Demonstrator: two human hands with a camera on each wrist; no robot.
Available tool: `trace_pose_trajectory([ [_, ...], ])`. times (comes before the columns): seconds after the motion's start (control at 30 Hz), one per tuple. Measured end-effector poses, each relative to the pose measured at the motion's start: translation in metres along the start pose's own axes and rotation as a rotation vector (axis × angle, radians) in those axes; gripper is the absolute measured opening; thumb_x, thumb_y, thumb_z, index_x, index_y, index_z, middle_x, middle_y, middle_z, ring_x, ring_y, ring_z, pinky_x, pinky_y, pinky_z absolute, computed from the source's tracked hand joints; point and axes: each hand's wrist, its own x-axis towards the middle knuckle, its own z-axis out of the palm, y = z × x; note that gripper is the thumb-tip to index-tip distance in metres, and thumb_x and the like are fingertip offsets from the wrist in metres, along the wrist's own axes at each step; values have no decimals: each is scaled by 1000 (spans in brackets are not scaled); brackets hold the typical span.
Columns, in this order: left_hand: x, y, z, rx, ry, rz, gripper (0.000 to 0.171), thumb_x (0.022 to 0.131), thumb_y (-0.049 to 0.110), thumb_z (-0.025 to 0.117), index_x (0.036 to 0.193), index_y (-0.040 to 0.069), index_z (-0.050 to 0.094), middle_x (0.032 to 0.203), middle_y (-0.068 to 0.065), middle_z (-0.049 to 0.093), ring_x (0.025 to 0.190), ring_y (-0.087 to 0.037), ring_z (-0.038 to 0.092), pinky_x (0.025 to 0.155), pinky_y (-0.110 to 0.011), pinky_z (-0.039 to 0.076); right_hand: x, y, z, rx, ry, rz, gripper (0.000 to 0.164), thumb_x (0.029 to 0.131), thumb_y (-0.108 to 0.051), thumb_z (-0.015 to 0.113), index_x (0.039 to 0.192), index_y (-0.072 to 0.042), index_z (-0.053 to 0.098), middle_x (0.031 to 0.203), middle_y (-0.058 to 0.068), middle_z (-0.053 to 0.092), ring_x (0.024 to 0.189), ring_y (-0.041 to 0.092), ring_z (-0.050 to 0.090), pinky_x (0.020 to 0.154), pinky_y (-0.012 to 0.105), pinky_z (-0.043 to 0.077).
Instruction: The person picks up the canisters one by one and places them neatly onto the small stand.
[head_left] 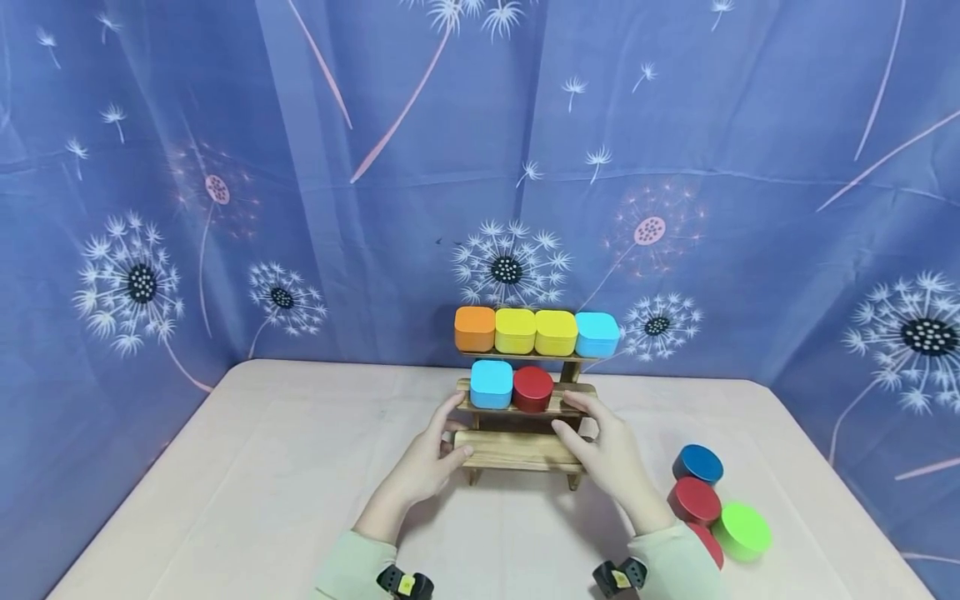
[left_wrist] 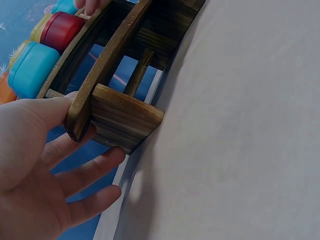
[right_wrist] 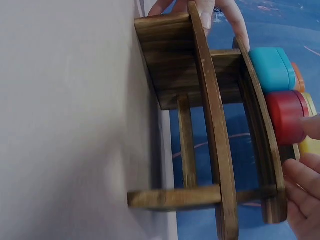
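A three-tier wooden display stand [head_left: 517, 450] stands on the table. My left hand [head_left: 422, 468] grips the left end of its lowest shelf, thumb in front and index finger behind; the other fingers [left_wrist: 95, 200] are spread beside the stand's leg. My right hand [head_left: 611, 454] is at the right end, fingertips by the middle shelf, thumb extended beside the red round tin [right_wrist: 286, 117]. Whether it touches the tin is unclear. A light blue square tin [head_left: 491, 385] sits left of the red one. The top shelf bears an orange tin [head_left: 475, 329], two yellow tins [head_left: 515, 332] and another light blue tin [head_left: 597, 335].
Right of the stand, a dark blue round tin [head_left: 698, 464], two red round tins [head_left: 694, 500] and a green round tin [head_left: 741, 532] lie clustered on the table [head_left: 300, 467]. The right sleeve partly covers one red tin. A blue dandelion-print curtain [head_left: 405, 250] hangs behind.
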Motion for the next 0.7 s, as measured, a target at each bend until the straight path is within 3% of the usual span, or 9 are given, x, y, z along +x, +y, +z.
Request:
trace_pose_trajectory([
  [0.43,-1,-1,1,15,9,7,75,94,18,59,149,37,13,118,-8,59,80,-13,53,73,-27,45,-13,13,-31,-6,-36,95,47,88,-30,67,128,-8,57,130,17,57,123,37,49,98,56,40],
  [0.47,0,-2,1,13,9,9,75,94,18,59,149,37,13,118,-8,59,80,-13,53,73,-26,45,-15,13,-33,-26,-33,95,46,88,-30,67,127,-8,57,130,17,57,120,37,52,96,56,41],
  [0.57,0,-1,1,13,8,9,75,94,18,59,149,37,13,118,-8,59,79,-13,52,72,-26,45,-19,16,-40,-85,-32,98,45,88,-30,67,127,-8,58,129,17,58,79,32,64,87,50,47],
  [0.63,0,-1,1,12,6,6,75,94,18,59,149,37,13,118,-8,59,78,-13,51,71,-26,45,-21,18,-45,-119,-27,93,44,88,-30,67,126,-8,59,128,17,59,66,28,62,85,48,48],
  [0.7,0,-1,1,13,6,7,75,94,18,59,149,37,13,118,-8,59,78,-13,51,70,-25,44,-24,21,-49,-133,-34,92,45,88,-31,67,126,-8,59,128,17,59,69,31,63,87,49,47],
])
